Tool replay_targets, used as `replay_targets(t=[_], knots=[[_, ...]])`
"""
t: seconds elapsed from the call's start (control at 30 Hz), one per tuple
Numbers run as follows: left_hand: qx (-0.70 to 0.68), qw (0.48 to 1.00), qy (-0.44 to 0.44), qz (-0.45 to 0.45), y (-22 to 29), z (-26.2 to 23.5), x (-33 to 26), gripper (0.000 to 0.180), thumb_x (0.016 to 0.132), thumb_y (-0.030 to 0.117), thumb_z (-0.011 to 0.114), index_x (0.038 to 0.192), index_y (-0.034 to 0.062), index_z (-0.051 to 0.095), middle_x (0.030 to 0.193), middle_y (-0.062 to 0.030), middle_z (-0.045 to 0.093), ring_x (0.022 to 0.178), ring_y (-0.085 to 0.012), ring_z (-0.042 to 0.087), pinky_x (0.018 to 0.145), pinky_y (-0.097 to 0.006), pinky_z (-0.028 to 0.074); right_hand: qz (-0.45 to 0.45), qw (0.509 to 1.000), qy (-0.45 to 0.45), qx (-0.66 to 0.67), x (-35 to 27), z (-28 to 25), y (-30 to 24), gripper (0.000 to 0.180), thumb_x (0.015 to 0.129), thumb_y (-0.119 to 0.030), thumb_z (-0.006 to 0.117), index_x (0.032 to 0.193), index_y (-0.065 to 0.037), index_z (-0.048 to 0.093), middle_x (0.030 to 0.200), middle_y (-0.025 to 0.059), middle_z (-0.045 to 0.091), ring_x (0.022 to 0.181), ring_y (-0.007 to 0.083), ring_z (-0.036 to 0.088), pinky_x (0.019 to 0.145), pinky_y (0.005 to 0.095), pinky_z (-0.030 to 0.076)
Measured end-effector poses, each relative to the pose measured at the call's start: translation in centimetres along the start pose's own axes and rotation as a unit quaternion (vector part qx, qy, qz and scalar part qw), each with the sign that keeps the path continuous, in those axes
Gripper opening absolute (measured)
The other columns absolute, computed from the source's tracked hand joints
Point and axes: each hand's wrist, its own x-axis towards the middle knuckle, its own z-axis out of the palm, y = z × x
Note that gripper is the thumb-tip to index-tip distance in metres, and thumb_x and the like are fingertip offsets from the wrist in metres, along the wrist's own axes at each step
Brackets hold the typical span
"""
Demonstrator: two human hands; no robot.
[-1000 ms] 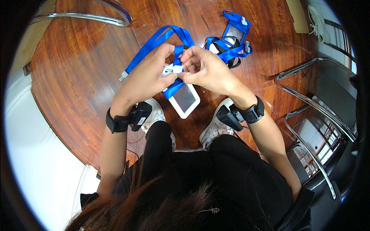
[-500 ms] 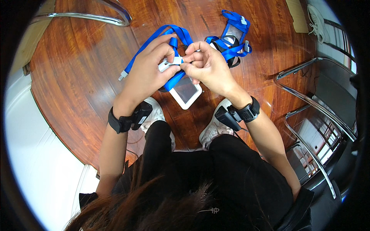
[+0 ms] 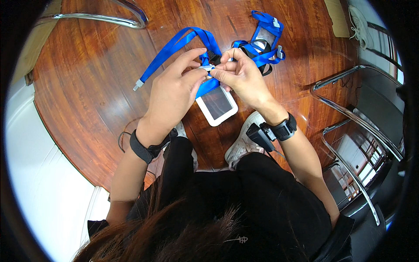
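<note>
My left hand [image 3: 176, 85] is closed in a pinch on the pale clip [image 3: 206, 68] of a blue lanyard [image 3: 172, 49]. Fingertips of my right hand [image 3: 246, 81] pinch the lanyard right beside that clip; their exact hold is partly hidden. Below the fingers hangs or lies a white-framed badge holder [image 3: 217, 105] with a dark window, partly crossed by a blue strap. The lanyard's loop stretches to the upper left and ends in a light buckle end [image 3: 138, 84]. A black buckle [image 3: 213, 56] shows between my hands.
Another badge holder [image 3: 265, 37] with blue straps and black bands lies beyond my right hand on the wooden floor [image 3: 96, 83]. Chrome-framed chairs [image 3: 358, 118] stand at right, and a chrome leg [image 3: 100, 18] at upper left. My shoes [image 3: 246, 139] are close below.
My left hand has turned and shifted slightly right, its wrist rolling. The clip has moved a little right, and the badge holder has shifted right, showing more of its window.
</note>
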Motion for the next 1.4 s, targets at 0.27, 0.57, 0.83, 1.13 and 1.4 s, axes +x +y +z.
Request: replay_targets(t=[0.27, 0.57, 0.83, 1.13, 1.4], knots=[[0.088, 0.994, 0.032, 0.056, 0.1, 0.7, -0.4, 0.018, 0.069, 0.004, 0.076, 0.085, 0.0055, 0.067, 0.089, -0.0065, 0.057, 0.078, -0.0234, 0.06, 0.066, -0.034, 0.049, 0.071, 0.997, -0.032, -0.021, 0.3, -0.7, 0.1, 0.022, 0.089, -0.004, 0.064, 0.103, -0.004, 0.047, 0.085, 0.0063, 0.064, 0.072, 0.0092, 0.058, 0.06, 0.0234, 0.046], [0.123, 0.983, 0.006, 0.135, -0.5, 1.7, 0.4, 0.016, 0.069, 0.003, 0.072, 0.082, 0.0041, 0.063, 0.083, -0.0075, 0.054, 0.077, -0.0253, 0.059, 0.064, -0.036, 0.049, 0.032, 0.983, -0.001, -0.18, 0.1, -0.6, -0.6, 0.02, 0.088, -0.008, 0.063, 0.102, -0.001, 0.052, 0.084, 0.0061, 0.064, 0.078, 0.0109, 0.06, 0.07, 0.0267, 0.048], [0.101, 0.985, -0.036, 0.132, -0.8, 1.7, 1.3, 0.014, 0.071, 0.004, 0.067, 0.082, 0.0044, 0.059, 0.086, -0.0068, 0.052, 0.077, -0.0256, 0.059, 0.062, -0.036, 0.049, 0.055, 0.986, 0.01, -0.16, 0.2, -0.5, 0.1, 0.017, 0.087, -0.009, 0.064, 0.097, -0.001, 0.053, 0.079, 0.0037, 0.062, 0.07, 0.0101, 0.058, 0.064, 0.0255, 0.047], [0.181, 0.983, -0.023, 0.003, -0.1, 3.0, 0.7, 0.023, 0.074, 0.004, 0.065, 0.093, -0.0012, 0.055, 0.096, -0.0149, 0.052, 0.087, -0.031, 0.06, 0.069, -0.039, 0.052, -0.011, 0.987, 0.12, -0.103, 0.3, 1.9, 1.2, 0.019, 0.086, -0.007, 0.068, 0.092, 0.001, 0.052, 0.081, 0.0058, 0.063, 0.064, 0.0092, 0.061, 0.056, 0.0229, 0.049], [0.116, 0.991, 0.059, 0.005, -0.5, 3.6, 0.5, 0.022, 0.076, -0.002, 0.06, 0.096, 0.0002, 0.052, 0.108, -0.017, 0.051, 0.093, -0.0361, 0.057, 0.074, -0.042, 0.05, -0.059, 0.981, 0.169, -0.077, 0.1, 2.7, 0.9, 0.02, 0.083, -0.006, 0.069, 0.094, 0.002, 0.054, 0.082, 0.0074, 0.064, 0.065, 0.0113, 0.064, 0.058, 0.0247, 0.052]])
